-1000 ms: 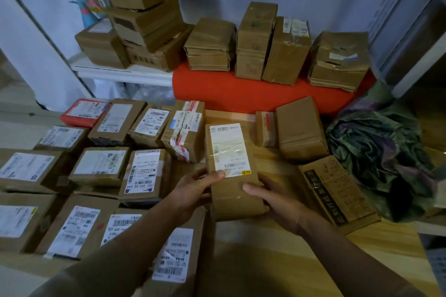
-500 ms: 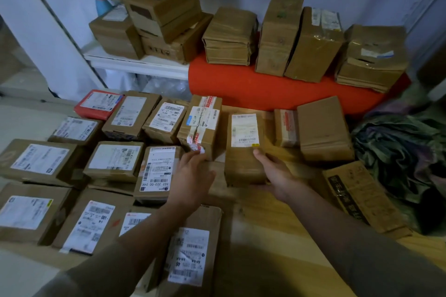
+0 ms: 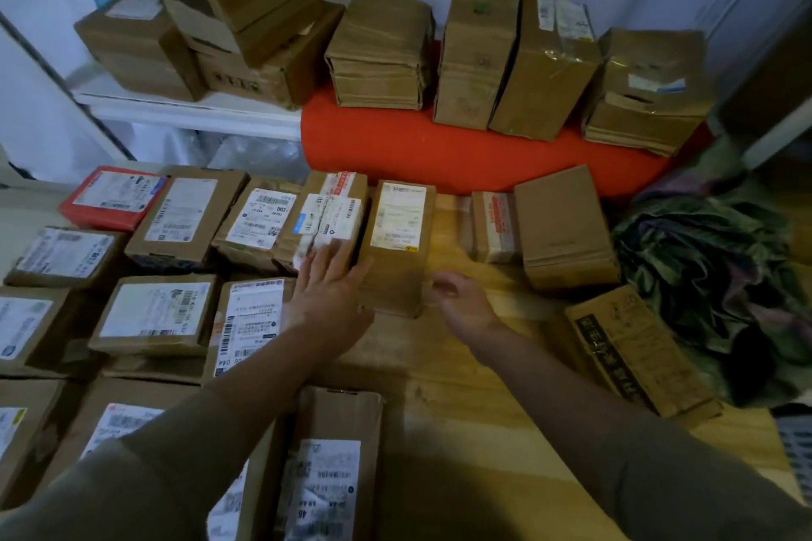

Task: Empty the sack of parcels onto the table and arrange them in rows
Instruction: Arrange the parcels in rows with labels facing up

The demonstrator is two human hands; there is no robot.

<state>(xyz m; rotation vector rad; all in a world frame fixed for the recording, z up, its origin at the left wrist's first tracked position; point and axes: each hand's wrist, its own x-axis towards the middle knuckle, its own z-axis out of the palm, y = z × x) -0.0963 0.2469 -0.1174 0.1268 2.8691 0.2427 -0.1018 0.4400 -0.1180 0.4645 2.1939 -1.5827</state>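
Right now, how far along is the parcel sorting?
Mostly done: labelled parcels sit in rows at left, and the sack lies slumped. In hand: the left hand rests flat against the tall parcel, and the right hand is beside it. Left: the black-printed box lies askew.

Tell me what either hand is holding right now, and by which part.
Nothing is held. The left hand lies flat against the tall labelled parcel, and the right hand hovers open beside it.
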